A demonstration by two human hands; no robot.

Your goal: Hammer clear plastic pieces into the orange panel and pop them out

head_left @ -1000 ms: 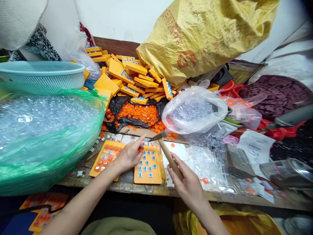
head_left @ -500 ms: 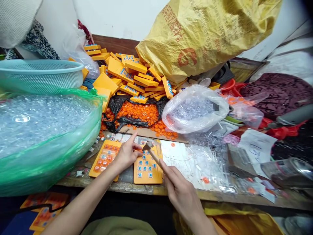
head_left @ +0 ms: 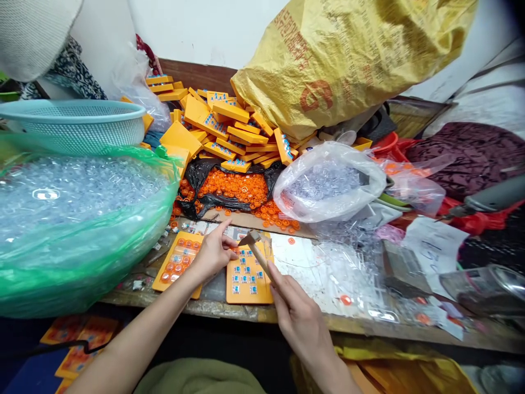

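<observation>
My right hand (head_left: 301,312) is wrapped round the wooden handle of a small hammer (head_left: 262,260). Its metal head, with one pointed end, hangs over the top of an orange panel (head_left: 241,297) bearing rows of small blue-and-clear parts. My left hand (head_left: 213,254) is at that panel's upper left edge, index finger stretched forward, thumb and middle finger apart near the hammer head. No held thing shows between them. Left of it, partly behind my left wrist, lies a second orange panel (head_left: 164,284) set with round translucent orange caps.
Behind the panels, a black bag (head_left: 188,210) holds orange caps below a heap of orange panels (head_left: 246,137). A green bag (head_left: 139,235) of clear pieces stands left, under a blue basket (head_left: 135,126). A white bag (head_left: 328,210) and a metal block (head_left: 404,268) are right.
The whole view has shifted slightly, moving the scene a little right and up. My right hand still grips the hammer over the panel; the left fingertips look slightly more apart.
</observation>
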